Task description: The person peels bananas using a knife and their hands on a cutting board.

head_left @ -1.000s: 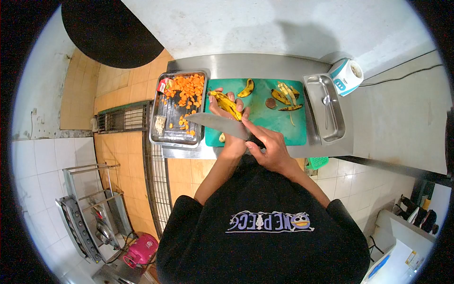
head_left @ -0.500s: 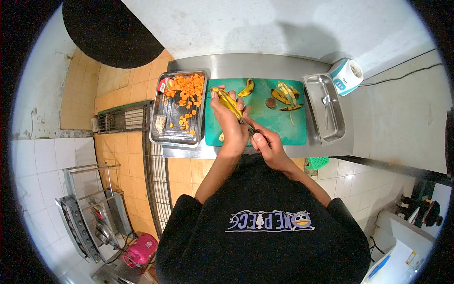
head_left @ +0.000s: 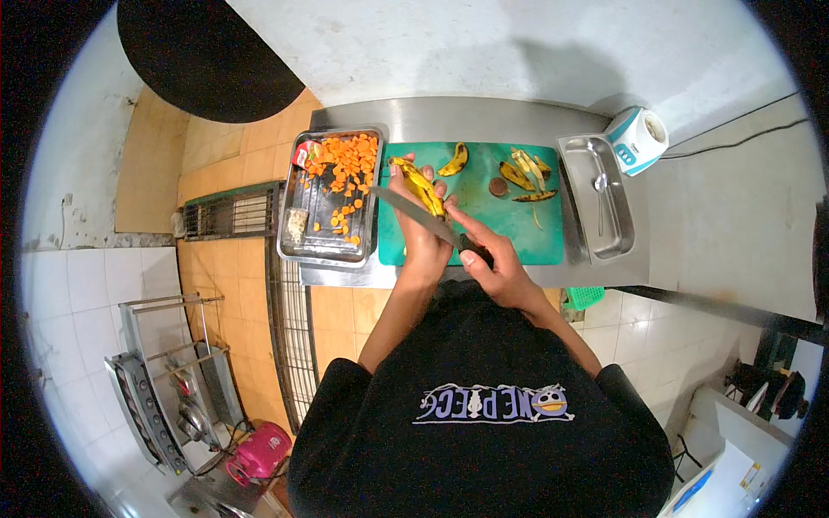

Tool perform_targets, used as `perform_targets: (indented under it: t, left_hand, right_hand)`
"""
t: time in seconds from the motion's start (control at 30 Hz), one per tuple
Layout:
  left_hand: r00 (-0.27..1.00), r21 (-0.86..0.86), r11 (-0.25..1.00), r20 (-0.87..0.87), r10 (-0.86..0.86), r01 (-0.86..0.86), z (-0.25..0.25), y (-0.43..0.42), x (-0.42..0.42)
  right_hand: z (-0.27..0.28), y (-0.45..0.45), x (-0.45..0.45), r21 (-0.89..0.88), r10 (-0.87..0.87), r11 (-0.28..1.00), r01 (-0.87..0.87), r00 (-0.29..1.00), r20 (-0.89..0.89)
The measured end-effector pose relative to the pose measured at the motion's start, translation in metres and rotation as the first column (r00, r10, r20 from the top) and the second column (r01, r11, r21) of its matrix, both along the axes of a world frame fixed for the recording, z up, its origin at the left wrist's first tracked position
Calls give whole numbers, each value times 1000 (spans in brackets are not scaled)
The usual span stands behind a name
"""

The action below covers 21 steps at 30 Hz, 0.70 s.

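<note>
My left hand is wrapped around a yellow banana with dark streaks, held up over the green cutting board. In my right hand is a knife, gripped by its black handle. Its blade points up and left, crossing in front of my left palm just below the banana. Some of my right fingers reach close to the banana's lower end; whether they touch it I cannot tell. Another banana lies on the board behind my left hand. Banana peels and a brown round piece lie farther right.
Left of the board stands a metal tray with carrot slices, a red packet and a pale bag. To the right are a shallow metal pan holding a spoon, and a white-and-teal appliance.
The knife blade has swung up from near the banana's lower end and now lies broadside across my left palm. My left hand still holds the banana in nearly the same spot.
</note>
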State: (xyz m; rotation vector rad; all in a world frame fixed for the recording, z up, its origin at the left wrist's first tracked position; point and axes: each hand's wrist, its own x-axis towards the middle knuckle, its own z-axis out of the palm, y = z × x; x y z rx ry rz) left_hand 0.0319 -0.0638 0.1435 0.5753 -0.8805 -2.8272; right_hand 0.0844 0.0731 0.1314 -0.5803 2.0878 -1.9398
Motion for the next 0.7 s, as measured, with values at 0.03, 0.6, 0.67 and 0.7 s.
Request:
perform_targets:
  t: [0.03, 0.6, 0.67, 0.7]
  left_hand:
    - [1000, -20, 1000, 15, 11, -11, 2, 0, 1]
    - [987, 26, 994, -113, 111, -109, 3, -3, 6]
    - [985, 26, 993, -126, 118, -115, 4, -3, 6]
    - [984, 35, 993, -134, 119, -115, 5, -3, 6]
  right_hand:
    - [3, 0, 0, 37, 1, 999, 0, 999, -38]
    - [39, -6, -4, 378, 73, 926, -14, 987, -144]
    - [31, -9, -3, 351, 62, 936, 9, 980, -190]
    - [26, -11, -2, 325, 42, 945, 42, 969, -245]
